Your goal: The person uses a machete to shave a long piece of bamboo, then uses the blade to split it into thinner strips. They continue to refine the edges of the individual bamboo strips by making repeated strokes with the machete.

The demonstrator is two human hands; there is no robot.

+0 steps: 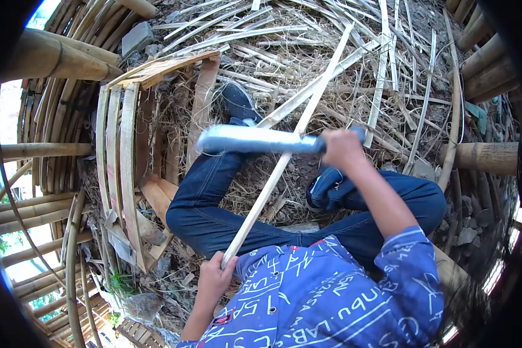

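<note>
My left hand (213, 271) is closed round the lower end of a long pale bamboo strip (267, 191), close to my shirt. The strip slants up and away across my lap, its far end over the litter on the ground. In my right hand (343, 149) is the handle of a machete (249, 140), its broad blade pointing left and smeared by motion. The blade overlaps the bamboo strip in this view. A second bamboo strip (313, 88) crosses behind the first, near my shoe (239, 103).
A wooden crate (132, 168) stands at my left, with a stone block (137, 38) beyond it. Cut strips and curled shavings (296, 52) cover the ground ahead. Thick bamboo poles (487, 159) jut in from the right and others (40, 151) from the left.
</note>
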